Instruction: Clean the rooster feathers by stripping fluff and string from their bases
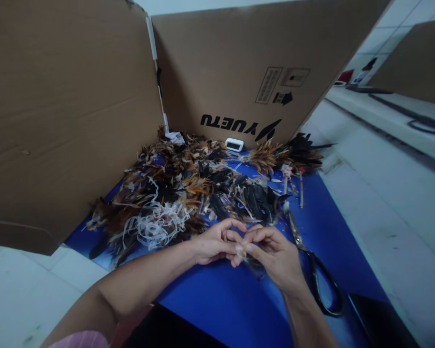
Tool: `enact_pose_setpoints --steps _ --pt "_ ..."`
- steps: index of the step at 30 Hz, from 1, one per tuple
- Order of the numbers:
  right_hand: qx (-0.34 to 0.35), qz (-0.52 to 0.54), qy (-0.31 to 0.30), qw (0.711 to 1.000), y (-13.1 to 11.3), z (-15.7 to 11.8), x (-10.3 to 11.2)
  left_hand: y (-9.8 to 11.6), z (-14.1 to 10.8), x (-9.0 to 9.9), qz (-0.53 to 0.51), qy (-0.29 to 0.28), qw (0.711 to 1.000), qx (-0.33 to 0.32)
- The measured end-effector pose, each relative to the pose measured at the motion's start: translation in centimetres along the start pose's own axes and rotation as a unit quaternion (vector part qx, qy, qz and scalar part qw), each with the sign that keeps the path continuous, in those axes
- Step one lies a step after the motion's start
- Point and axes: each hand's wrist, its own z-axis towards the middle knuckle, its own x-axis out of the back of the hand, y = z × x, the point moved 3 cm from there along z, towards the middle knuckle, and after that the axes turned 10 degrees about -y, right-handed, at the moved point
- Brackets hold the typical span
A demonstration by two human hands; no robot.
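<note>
Over the near part of the blue table, my left hand (220,244) and my right hand (277,253) meet with their fingertips pinched together. Between them is a small bunch of feathers (255,266), dark and blurred, its pale base at the fingertips. The fingers partly cover it. Just beyond my hands lie loose black feathers (259,200), spread among brown ones (195,186). A tangle of clear plastic ribbon (155,224) rests on feathers left of my left hand. Black-handled scissors (317,275) lie to the right of my right hand, blades pointing away.
Tall cardboard panels (246,58) stand behind and at the left of the blue table (217,299). A small white digital timer (234,144) leans by the back panel. Finished-looking feather bundles on sticks (285,176) lie back right. A black flat object (379,319) sits front right.
</note>
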Motion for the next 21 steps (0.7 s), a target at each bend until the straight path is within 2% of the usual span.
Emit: enact_pose_setpoints --steps 7,11,14,21 --pt "-0.019 -0.057 0.002 0.998 0.46 0.03 0.27 0.16 0.00 0.25 0.017 0.006 1.000 0.003" --pt "-0.058 -0.093 -0.026 0.994 0.33 -0.13 0.39 0.27 -0.03 0.17 0.024 0.001 1.000 0.009" --pt "-0.069 -0.101 -0.038 0.992 0.00 -0.16 0.37 0.30 -0.10 0.14 0.033 0.009 0.999 0.017" --pt "-0.073 -0.097 -0.021 0.992 -0.11 -0.09 0.26 0.37 -0.19 0.04 0.047 0.008 0.999 0.017"
